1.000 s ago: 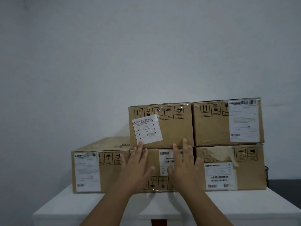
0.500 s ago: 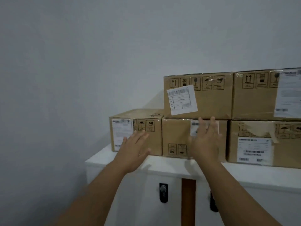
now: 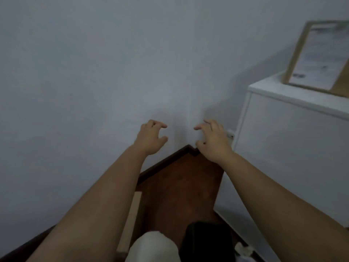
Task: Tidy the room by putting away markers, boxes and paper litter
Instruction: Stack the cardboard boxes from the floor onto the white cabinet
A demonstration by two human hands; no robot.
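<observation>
Both arms stretched forward toward a room corner, nothing held. Left hand raised before the grey wall, fingers loosely curled, thumb and forefinger apart around empty air. Right hand beside it, close but not touching, fingers likewise loosely bent and clawed, gripping nothing. Below and between them, reddish-brown floor edged by a dark skirting board. At right, a white cabinet with one cardboard box standing on its top at the far upper right, well apart from both hands, partly cut off by the frame edge. On the box face, a large white label with dark print and what looks like a barcode patch low down; all too blurred to read, no brand legible. Near the lower right, just beside the cabinet's foot, a small crumpled white scrap on the floor. At bottom centre, a pale knee, a dark shape to its right, and a light wooden strip along the left forearm.
</observation>
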